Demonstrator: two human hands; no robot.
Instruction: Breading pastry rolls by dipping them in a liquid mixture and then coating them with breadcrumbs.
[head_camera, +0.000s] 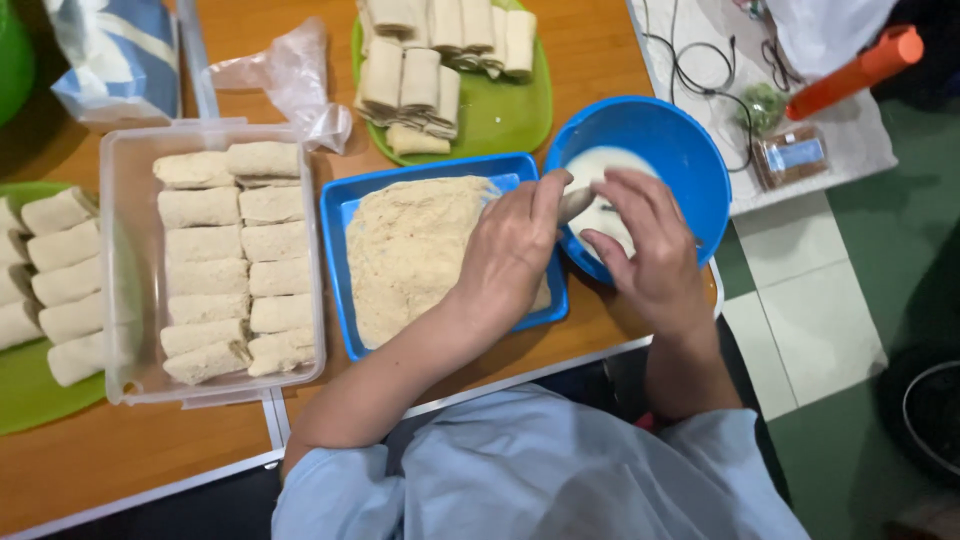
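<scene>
Both my hands meet over a blue bowl (690, 150) of white batter (590, 165). A pale roll (573, 203) is held between them above the batter. My left hand (510, 250) reaches across a blue tray (335, 230) of breadcrumbs (410, 250) and grips one end of the roll. My right hand (650, 245) curls over the other end, fingers bent down into the bowl.
A clear plastic box (115, 270) holds two columns of crumbed rolls (235, 260). A green plate (505, 110) at the back carries plain rolls (420, 75). Another green plate (30, 390) with rolls sits far left. Plastic bags, cables and an orange-handled tool lie around the table edges.
</scene>
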